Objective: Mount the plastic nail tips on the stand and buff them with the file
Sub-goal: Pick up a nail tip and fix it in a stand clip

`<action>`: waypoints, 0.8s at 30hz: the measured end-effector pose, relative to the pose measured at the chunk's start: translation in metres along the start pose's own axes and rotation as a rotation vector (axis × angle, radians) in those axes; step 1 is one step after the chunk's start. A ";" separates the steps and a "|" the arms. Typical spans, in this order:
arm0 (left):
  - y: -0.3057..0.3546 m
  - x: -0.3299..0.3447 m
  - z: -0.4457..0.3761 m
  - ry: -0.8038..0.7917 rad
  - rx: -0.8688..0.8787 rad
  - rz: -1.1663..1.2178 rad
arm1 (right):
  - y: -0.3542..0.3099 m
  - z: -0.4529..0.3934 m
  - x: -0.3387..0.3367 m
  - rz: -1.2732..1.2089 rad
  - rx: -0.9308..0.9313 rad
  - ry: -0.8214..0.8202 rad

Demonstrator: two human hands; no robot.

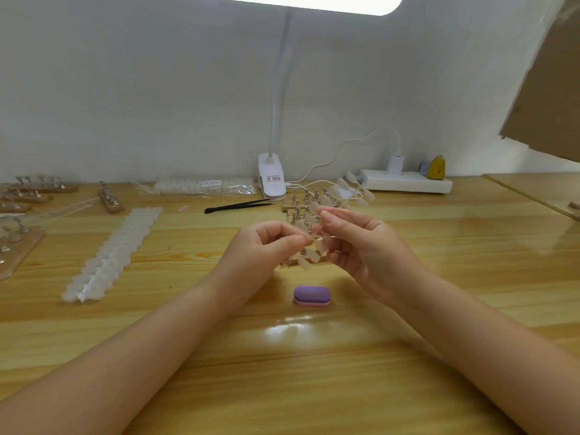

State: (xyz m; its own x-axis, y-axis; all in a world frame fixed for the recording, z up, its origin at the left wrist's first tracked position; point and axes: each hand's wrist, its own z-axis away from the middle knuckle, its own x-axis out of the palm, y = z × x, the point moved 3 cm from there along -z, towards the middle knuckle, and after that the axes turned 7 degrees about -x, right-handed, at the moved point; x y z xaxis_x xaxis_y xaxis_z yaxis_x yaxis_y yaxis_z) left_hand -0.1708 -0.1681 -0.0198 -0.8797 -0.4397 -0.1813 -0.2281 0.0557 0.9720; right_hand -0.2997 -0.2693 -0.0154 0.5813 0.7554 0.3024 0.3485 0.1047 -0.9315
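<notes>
left hand (pixel 266 243), right hand (pixel 354 243), fingers curled, facing

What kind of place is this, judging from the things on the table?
Probably a small nail-craft workstation: strips of plastic nail tips, wooden nail stands with metal holders, a purple buffing block and a clip-on desk lamp lie on a wooden table.

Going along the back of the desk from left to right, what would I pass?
Wooden stands with metal pegs → bag of nail tips → black tweezers → lamp clamp → white power strip → small yellow object.
</notes>
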 end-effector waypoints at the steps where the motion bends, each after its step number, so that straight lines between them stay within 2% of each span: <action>1: 0.000 0.000 0.000 -0.005 -0.009 0.016 | 0.000 0.000 0.001 -0.008 0.005 0.002; 5: 0.002 -0.003 -0.002 0.026 -0.052 0.093 | 0.000 0.000 0.001 -0.064 0.030 0.022; 11: -0.001 -0.008 -0.008 -0.023 -0.177 0.491 | 0.002 -0.002 0.000 -0.149 0.041 0.122; 13: 0.000 -0.010 -0.007 -0.024 -0.154 0.383 | 0.002 -0.003 -0.001 -0.123 0.036 0.149; 16: 0.000 -0.012 -0.005 0.051 -0.073 0.068 | 0.003 -0.003 -0.001 -0.095 0.003 0.160; 18: -0.001 -0.010 -0.004 0.079 -0.041 -0.022 | 0.002 -0.003 0.000 -0.096 -0.011 0.160; 21: -0.001 -0.011 -0.005 0.147 -0.032 0.072 | 0.002 -0.002 0.000 -0.080 0.015 0.112; 24: -0.003 -0.013 -0.005 0.185 -0.067 0.243 | 0.006 0.003 0.003 0.123 0.052 0.038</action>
State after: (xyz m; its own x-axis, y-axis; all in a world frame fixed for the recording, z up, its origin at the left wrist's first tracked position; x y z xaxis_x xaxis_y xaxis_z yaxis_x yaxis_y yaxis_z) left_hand -0.1569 -0.1676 -0.0191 -0.8126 -0.5770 0.0822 0.0133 0.1227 0.9924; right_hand -0.2975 -0.2644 -0.0207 0.6447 0.7400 0.1918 0.2348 0.0471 -0.9709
